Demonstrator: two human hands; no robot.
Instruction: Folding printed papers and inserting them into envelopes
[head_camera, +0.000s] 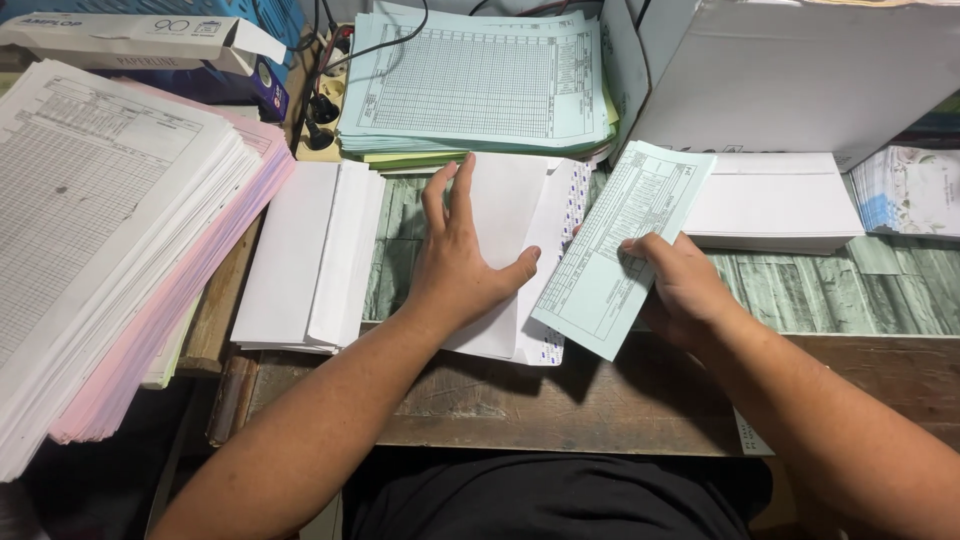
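My left hand (462, 262) lies flat, fingers spread, on a white envelope (512, 215) whose flap side with a patterned lining shows at its right edge. In my right hand (682, 285) I pinch a folded pale green form (620, 245) printed with a table, tilted and held just right of the envelope. The form's lower edge hovers over the wooden table edge (560, 400).
A pile of white envelopes (305, 255) lies left of my left hand, another envelope stack (775, 200) at the right. A stack of green forms (470, 85) sits behind, a tall pile of white and pink sheets (110, 230) at far left, a white box (800, 70) at back right.
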